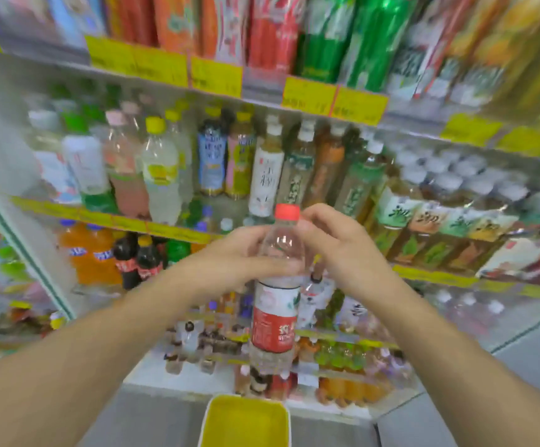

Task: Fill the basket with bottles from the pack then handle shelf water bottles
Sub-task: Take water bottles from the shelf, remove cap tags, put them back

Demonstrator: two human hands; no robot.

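A clear water bottle (275, 321) with a red cap and a red-and-white label stands upright in mid-air in front of the drinks shelves. My left hand (239, 256) is wrapped around its upper body just above the label. My right hand (333, 243) touches the bottle's neck and shoulder just below the cap, fingers curled against it. Directly below, at the bottom edge of the view, is a yellow basket (246, 421); its inside looks bare from here. No pack of bottles is in sight.
Shelves (178, 232) of bottled drinks with yellow price tags fill the view ahead, several tiers high. Tea bottles in shrink-wrapped packs (439, 227) sit on the right. Grey floor (526, 359) runs along the shelf base at lower right.
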